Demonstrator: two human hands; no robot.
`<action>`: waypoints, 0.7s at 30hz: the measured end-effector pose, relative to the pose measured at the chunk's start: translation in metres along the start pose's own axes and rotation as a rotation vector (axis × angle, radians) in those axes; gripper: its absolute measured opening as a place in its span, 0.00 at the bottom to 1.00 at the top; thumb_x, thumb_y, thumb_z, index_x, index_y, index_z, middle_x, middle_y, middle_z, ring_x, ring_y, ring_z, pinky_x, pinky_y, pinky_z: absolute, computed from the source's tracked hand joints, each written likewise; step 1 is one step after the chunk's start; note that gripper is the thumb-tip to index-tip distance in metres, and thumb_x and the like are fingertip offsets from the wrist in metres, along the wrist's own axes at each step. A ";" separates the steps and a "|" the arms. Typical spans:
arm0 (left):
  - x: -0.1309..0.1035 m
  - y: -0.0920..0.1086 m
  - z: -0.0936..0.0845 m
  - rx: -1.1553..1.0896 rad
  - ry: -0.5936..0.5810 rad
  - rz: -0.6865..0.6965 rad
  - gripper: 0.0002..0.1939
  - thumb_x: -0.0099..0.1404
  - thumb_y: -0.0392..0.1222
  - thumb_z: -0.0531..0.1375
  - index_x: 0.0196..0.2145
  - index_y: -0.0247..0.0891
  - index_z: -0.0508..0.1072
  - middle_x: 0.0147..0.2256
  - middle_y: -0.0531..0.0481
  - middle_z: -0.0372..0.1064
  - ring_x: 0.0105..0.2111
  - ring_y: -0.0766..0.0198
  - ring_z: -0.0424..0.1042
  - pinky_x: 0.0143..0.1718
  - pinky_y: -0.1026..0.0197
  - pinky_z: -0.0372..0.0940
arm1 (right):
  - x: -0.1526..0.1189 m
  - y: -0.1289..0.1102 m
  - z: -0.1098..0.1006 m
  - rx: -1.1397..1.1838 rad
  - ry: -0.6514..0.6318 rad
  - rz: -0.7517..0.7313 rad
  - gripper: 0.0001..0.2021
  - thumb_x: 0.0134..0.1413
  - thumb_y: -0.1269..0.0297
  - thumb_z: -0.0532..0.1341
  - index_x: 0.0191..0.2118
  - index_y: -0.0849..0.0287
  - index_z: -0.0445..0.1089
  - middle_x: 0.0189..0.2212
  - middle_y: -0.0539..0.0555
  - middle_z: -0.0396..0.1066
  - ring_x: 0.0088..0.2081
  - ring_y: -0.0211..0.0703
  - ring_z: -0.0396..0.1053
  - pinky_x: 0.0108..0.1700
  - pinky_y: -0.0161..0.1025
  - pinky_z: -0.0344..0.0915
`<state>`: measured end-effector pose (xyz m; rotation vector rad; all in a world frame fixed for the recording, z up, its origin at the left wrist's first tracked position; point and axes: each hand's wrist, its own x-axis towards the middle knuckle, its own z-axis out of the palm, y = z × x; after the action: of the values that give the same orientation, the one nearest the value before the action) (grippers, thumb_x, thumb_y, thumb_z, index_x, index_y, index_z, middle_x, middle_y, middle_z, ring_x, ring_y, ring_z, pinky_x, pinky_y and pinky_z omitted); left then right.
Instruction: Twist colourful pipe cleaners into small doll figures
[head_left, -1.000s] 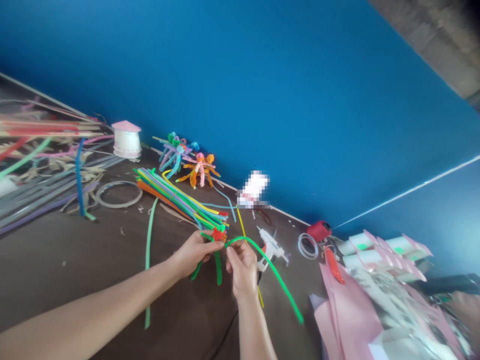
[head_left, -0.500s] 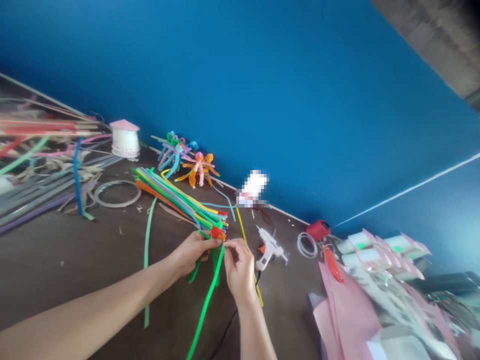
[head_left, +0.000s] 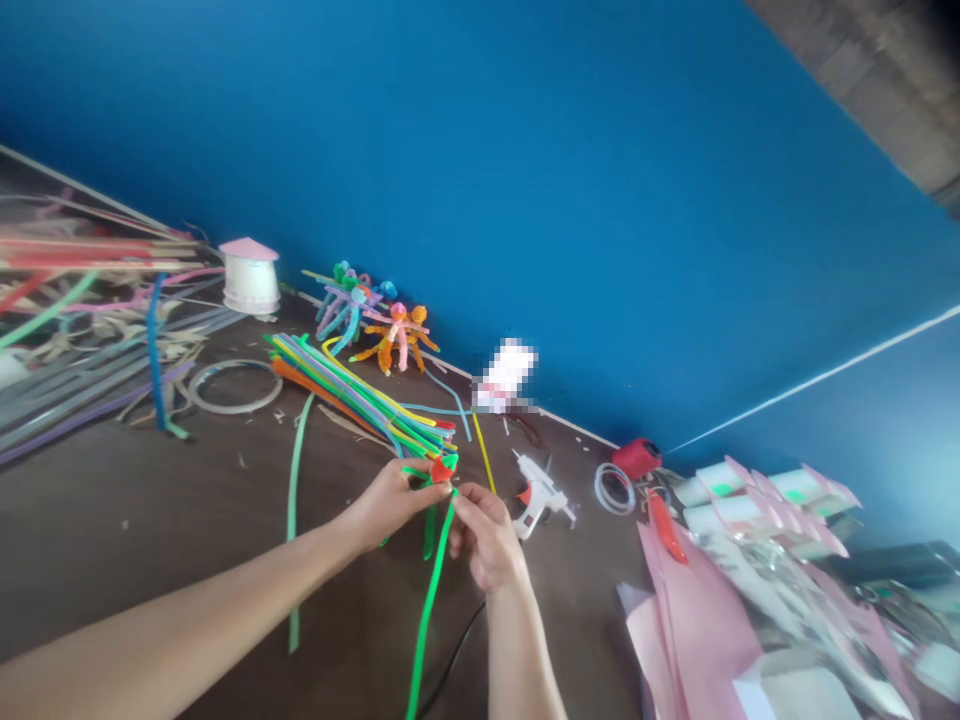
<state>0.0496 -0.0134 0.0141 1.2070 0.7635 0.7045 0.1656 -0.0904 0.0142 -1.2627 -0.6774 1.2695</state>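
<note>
My left hand point(head_left: 391, 503) is closed around a small figure of green and red pipe cleaner; its red part point(head_left: 442, 468) pokes up above the thumb. Short green ends hang below the fingers. A long green pipe cleaner point(head_left: 427, 610) runs from the figure down toward the bottom edge. Close beside the left fingertips, my right hand point(head_left: 484, 530) pinches the upper end of that long strand. Just beyond both hands lies a bundle of coloured pipe cleaners point(head_left: 360, 395). A yellow pipe cleaner point(head_left: 484, 450) passes behind the right hand.
A white glue gun point(head_left: 541, 495) lies right of the hands, its cord trailing below. Pipe-cleaner figures point(head_left: 401, 335) stand by the blue wall. Farther right are a red thread spool point(head_left: 636, 458) and pink sheets point(head_left: 697, 610). A white paper house point(head_left: 250, 280) stands left.
My right hand has turned and shifted slightly right and down. The long green strand's lower end has swung right, and the red part has tilted, showing green beside it.
</note>
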 end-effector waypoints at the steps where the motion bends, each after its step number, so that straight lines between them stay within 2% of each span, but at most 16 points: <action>1: 0.000 -0.001 0.000 -0.001 -0.008 -0.008 0.13 0.44 0.45 0.63 0.27 0.33 0.72 0.13 0.59 0.58 0.12 0.75 0.47 0.14 0.68 0.41 | 0.000 0.001 0.000 -0.027 0.005 -0.015 0.12 0.40 0.59 0.63 0.24 0.61 0.62 0.11 0.42 0.58 0.11 0.27 0.53 0.12 0.25 0.51; 5: 0.002 -0.006 -0.002 -0.054 -0.092 -0.050 0.13 0.47 0.46 0.61 0.27 0.33 0.71 0.13 0.60 0.55 0.12 0.75 0.46 0.14 0.69 0.40 | 0.001 0.002 0.001 -0.150 0.049 -0.079 0.10 0.39 0.61 0.62 0.24 0.61 0.62 0.12 0.42 0.58 0.12 0.28 0.54 0.14 0.26 0.53; 9: 0.002 -0.005 -0.003 -0.160 -0.117 -0.145 0.10 0.46 0.43 0.61 0.21 0.32 0.69 0.15 0.57 0.58 0.13 0.75 0.51 0.14 0.70 0.42 | -0.001 0.001 0.006 -0.350 0.107 -0.156 0.06 0.43 0.65 0.58 0.25 0.60 0.60 0.14 0.43 0.59 0.15 0.30 0.57 0.18 0.28 0.56; 13: 0.002 -0.003 -0.003 -0.249 -0.080 -0.284 0.07 0.44 0.39 0.61 0.18 0.33 0.68 0.15 0.56 0.59 0.14 0.75 0.53 0.13 0.70 0.42 | -0.004 -0.002 0.010 -0.696 0.192 -0.400 0.01 0.44 0.71 0.55 0.26 0.59 0.60 0.19 0.45 0.60 0.20 0.33 0.59 0.23 0.30 0.57; 17: 0.004 -0.005 -0.005 -0.323 -0.114 -0.365 0.06 0.43 0.37 0.60 0.16 0.33 0.67 0.14 0.56 0.58 0.14 0.74 0.53 0.13 0.70 0.43 | -0.008 -0.004 0.011 -1.032 0.257 -0.622 0.06 0.42 0.76 0.52 0.28 0.59 0.61 0.24 0.48 0.61 0.27 0.36 0.61 0.30 0.33 0.58; 21: 0.003 -0.003 -0.006 -0.351 -0.127 -0.382 0.05 0.43 0.36 0.60 0.16 0.33 0.66 0.14 0.56 0.58 0.14 0.74 0.54 0.13 0.70 0.43 | -0.011 -0.007 0.011 -1.169 0.273 -0.694 0.10 0.41 0.79 0.50 0.29 0.58 0.61 0.28 0.51 0.61 0.33 0.40 0.62 0.36 0.35 0.59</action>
<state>0.0471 -0.0086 0.0093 0.7512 0.7032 0.4181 0.1546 -0.0956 0.0260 -1.8044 -1.5824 0.0232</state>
